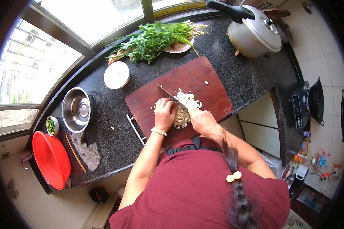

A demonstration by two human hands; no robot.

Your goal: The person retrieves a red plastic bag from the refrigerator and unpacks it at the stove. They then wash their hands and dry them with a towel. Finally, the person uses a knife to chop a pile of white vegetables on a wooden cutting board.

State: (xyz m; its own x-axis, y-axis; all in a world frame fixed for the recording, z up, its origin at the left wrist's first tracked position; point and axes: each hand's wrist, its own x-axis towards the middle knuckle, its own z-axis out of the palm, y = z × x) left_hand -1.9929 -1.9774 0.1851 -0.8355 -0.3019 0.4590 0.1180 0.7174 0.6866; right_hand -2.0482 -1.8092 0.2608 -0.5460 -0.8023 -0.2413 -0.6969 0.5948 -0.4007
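A reddish-brown wooden cutting board (209, 74) lies before me on the counter. My right hand (203, 120) grips a kitchen knife (172, 96), its handle hidden in the fist and its blade slanting up to the left. Chopped white pieces (186, 100), which look like garlic, are heaped on the far side of the blade. More pale pieces (182, 118) lie on the near side, between my hands. Curled beside the blade is my left hand (164, 113), with a beaded bracelet at the wrist. Whether its fingers hold anything is hidden.
Leafy herbs (152, 41) with roots lie partly over a plate (180, 48), near ginger (117, 57). A white bowl (116, 75), steel bowl (76, 110), small bowl of cut green vegetable (52, 126) and red basin (50, 160) stand left. A pressure cooker (252, 31) stands back right.
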